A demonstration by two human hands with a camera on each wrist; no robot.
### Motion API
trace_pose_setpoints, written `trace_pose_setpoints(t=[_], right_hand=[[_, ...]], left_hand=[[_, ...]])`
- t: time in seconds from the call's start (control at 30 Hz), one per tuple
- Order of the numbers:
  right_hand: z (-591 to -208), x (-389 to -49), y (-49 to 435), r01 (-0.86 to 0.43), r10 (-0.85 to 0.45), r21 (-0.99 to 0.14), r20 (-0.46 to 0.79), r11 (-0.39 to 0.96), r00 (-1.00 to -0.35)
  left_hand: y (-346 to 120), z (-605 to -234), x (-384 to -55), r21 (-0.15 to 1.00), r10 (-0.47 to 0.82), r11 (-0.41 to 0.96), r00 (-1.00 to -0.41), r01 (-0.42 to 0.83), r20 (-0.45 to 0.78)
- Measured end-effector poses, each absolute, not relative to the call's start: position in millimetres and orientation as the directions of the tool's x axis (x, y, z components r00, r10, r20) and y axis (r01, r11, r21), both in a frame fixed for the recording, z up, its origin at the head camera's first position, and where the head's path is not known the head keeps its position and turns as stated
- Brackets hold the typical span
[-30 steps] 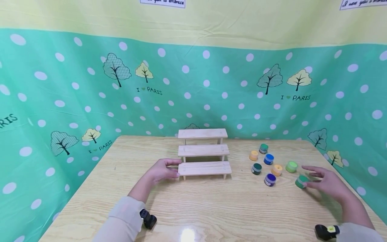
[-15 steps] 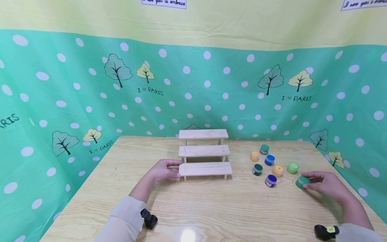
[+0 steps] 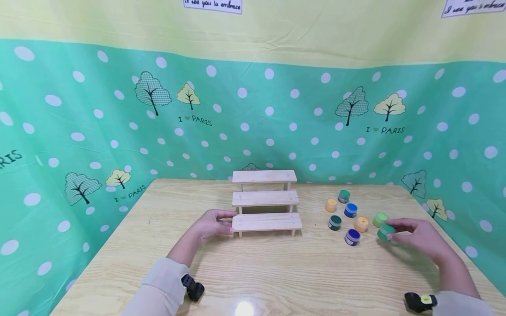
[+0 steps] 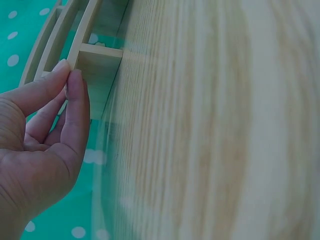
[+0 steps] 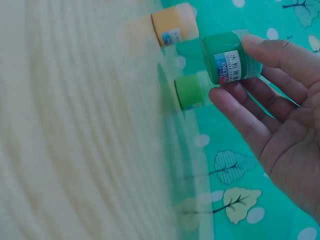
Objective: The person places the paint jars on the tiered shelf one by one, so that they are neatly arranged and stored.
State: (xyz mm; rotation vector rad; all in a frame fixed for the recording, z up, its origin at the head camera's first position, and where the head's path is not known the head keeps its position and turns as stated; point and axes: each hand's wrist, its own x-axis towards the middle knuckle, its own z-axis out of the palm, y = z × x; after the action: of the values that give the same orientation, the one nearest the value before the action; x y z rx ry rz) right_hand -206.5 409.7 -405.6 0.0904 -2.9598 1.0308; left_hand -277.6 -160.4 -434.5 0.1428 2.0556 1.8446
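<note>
A three-tier wooden display stand [image 3: 266, 222] stands at the middle of the table. My left hand [image 3: 213, 224] pinches the left end of its lowest shelf [image 4: 80, 37] between thumb and fingertips. At the right, my right hand [image 3: 421, 239] holds a green paint jar [image 5: 231, 57] by thumb and fingers; the right wrist view shows it raised off the tabletop, its printed label facing the camera. Just behind it sits a light green paint jar [image 3: 380, 220], and an orange paint jar [image 3: 361, 224] is to its left.
More paint jars stand between stand and right hand: purple [image 3: 352, 237], dark green [image 3: 334, 223], blue [image 3: 350, 210], orange [image 3: 330, 205] and green [image 3: 344, 196]. A polka-dot curtain [image 3: 269, 109] hangs behind the wooden table [image 3: 276, 276].
My right hand has closed its fingers on the green paint jar, lifted it and moved it slightly left. The left hand stays at the stand.
</note>
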Motion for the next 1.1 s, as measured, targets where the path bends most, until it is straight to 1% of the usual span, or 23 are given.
trace_pose_setpoints(t=[0.23,0.43,0.63,0.93,1.1], right_hand=[[-395.1,-209.7,393.2,-0.077,-0.059,-0.631,0.050,0.772,-0.997],[-385.6,-210.7,378.7,-0.140,-0.093,-0.664,0.106,0.735,-0.990],[-385.3,-213.3,367.9,-0.197,-0.121,-0.702,0.156,0.684,-0.980],[-375.5,-216.6,346.2,-0.281,-0.164,-0.704,0.230,0.652,-0.959],[-370.8,-221.1,332.1,-0.344,-0.210,-0.721,0.273,0.602,-0.939]], left_hand=[[-161.0,-434.9,-277.9,0.976,0.323,0.141,-0.924,-0.168,-0.206],[-161.3,-435.5,-278.8,0.976,0.319,0.143,-0.925,-0.166,-0.204],[-160.8,-435.7,-278.7,0.976,0.317,0.145,-0.926,-0.165,-0.204],[-161.8,-436.7,-279.4,0.975,0.323,0.150,-0.924,-0.164,-0.205],[-162.7,-437.5,-279.6,0.976,0.333,0.149,-0.921,-0.158,-0.200]])
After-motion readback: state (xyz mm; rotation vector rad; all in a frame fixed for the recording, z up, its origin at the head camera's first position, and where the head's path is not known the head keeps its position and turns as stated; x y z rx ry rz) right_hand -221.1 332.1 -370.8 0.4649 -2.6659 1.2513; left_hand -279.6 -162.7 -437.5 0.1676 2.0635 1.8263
